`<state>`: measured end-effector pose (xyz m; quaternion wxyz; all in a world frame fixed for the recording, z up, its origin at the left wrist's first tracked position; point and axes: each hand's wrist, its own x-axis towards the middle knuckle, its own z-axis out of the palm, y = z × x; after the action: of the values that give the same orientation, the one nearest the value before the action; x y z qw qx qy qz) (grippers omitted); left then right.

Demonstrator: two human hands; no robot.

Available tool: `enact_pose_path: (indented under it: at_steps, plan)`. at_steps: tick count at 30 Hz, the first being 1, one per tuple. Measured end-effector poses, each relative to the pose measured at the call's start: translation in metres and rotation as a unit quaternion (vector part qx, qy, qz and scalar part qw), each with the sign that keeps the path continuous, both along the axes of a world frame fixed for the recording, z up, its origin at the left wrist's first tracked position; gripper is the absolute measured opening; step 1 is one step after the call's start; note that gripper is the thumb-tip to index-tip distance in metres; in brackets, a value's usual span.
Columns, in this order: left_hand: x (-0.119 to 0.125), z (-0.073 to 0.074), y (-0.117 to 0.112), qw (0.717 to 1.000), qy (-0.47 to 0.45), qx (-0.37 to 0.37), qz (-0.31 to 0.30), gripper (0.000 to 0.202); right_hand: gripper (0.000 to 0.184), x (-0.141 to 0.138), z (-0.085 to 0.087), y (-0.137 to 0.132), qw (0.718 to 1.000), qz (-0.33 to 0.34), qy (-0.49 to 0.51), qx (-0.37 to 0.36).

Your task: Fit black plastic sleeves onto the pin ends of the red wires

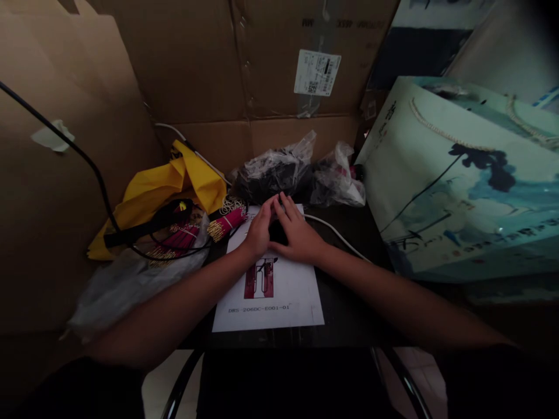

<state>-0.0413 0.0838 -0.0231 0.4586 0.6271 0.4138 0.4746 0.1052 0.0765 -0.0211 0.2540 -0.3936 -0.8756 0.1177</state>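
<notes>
- The left hand (258, 231) and right hand (297, 231) cup a small black object (278, 234), mostly hidden, fingers slightly apart; whether they clamp it, I cannot tell.
- It sits on a white printed paper sheet (271, 294), at the far end, mid-counter (349, 308); it looks light and stiff, best held by its sides.

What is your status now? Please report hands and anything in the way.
Left hand, right hand on printed sheet, around dark object. White cable beside right hand.

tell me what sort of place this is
Likely a makeshift wiring workbench: a bundle of red wires with brass-coloured ends, a printed coded sheet, and cardboard cartons around it.
</notes>
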Motion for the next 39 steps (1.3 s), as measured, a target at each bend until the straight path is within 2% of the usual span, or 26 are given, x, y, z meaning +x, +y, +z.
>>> enact_pose_path:
  at_steps: [3,6,8,11,12,15,18,20,22,23,25,27,29,32,35,39]
  plan:
    - [-0.002,0.002,-0.002,0.997,-0.066,-0.028,0.005,0.067,0.084,0.007,0.011,-0.007,0.999,0.038,-0.032,0.007]
    - [-0.006,0.006,-0.002,0.990,-0.122,-0.069,0.008,0.067,0.061,0.027,0.027,-0.018,0.996,0.031,-0.068,0.037]
    - [-0.009,0.009,-0.003,0.987,-0.135,-0.082,0.011,0.067,0.040,0.050,0.036,-0.027,0.993,-0.038,-0.102,0.049]
    - [-0.010,0.011,-0.005,0.987,-0.138,-0.084,0.020,0.066,0.031,0.095,0.041,-0.036,0.959,-0.197,-0.202,-0.019]
    - [-0.010,0.011,-0.006,0.987,-0.136,-0.083,0.026,0.066,0.030,0.109,0.040,-0.038,0.950,-0.225,-0.213,-0.030]
    - [-0.007,0.013,-0.007,0.989,-0.123,-0.067,0.044,0.064,0.022,0.137,0.035,-0.040,0.940,-0.244,-0.230,-0.058]
    - [-0.009,0.026,-0.005,0.994,-0.095,-0.035,0.049,0.068,0.018,0.143,0.031,-0.039,0.943,-0.230,-0.226,-0.079]
    - [-0.018,0.045,-0.006,0.999,-0.026,-0.001,0.037,0.071,0.020,0.142,0.031,-0.038,0.947,-0.220,-0.216,-0.087]
    - [-0.035,0.072,-0.012,0.988,0.141,0.061,-0.003,0.056,0.022,0.141,0.031,-0.039,0.952,-0.208,-0.205,-0.096]
    - [-0.045,0.086,-0.018,0.963,0.249,0.093,-0.030,0.051,0.022,0.141,0.031,-0.039,0.954,-0.200,-0.200,-0.101]
    - [-0.067,0.107,-0.034,0.891,0.425,0.131,-0.089,0.040,0.022,0.143,0.030,-0.039,0.956,-0.190,-0.192,-0.111]
    - [-0.084,0.115,-0.053,0.841,0.514,0.105,-0.135,0.028,0.021,0.144,0.029,-0.038,0.956,-0.194,-0.185,-0.117]
    - [-0.094,0.108,-0.070,0.815,0.547,0.068,-0.176,0.019,0.017,0.143,0.027,-0.036,0.954,-0.208,-0.180,-0.118]
    - [-0.095,0.084,-0.084,0.810,0.544,0.032,-0.216,0.018,0.010,0.139,0.025,-0.031,0.951,-0.222,-0.181,-0.117]
    - [-0.089,0.067,-0.084,0.815,0.540,0.038,-0.206,0.015,0.013,0.136,0.022,-0.027,0.946,-0.234,-0.190,-0.117]
    - [-0.080,0.060,-0.074,0.810,0.547,0.072,-0.197,0.017,0.015,0.135,0.016,-0.026,0.941,-0.250,-0.197,-0.116]
